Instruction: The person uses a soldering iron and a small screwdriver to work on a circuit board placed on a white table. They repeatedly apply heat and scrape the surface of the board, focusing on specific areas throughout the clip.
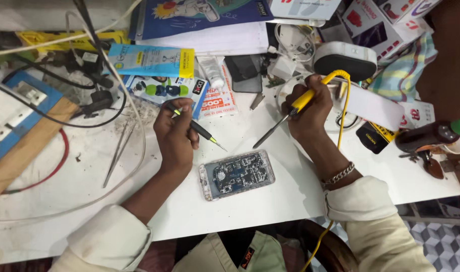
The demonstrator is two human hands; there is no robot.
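Note:
An opened phone [237, 174] lies on the white table [270, 196] with its circuit board showing. My left hand [175, 132] grips a thin black screwdriver [200, 130] with a yellow-green tip; the tip hangs just above the phone's upper left corner. My right hand [307, 108] holds a soldering iron [283, 119] with a yellow handle; its metal tip points down-left, a little above the phone's top edge. The iron's yellow cord [344, 108] loops over my right wrist and drops off the table edge.
Metal tweezers [118, 152] lie left of my left hand. Wires and a blue switch box [13, 108] crowd the far left. Packets, boxes and a white rounded device [345, 59] fill the back. A dark bottle with a green cap [431, 135] lies at right.

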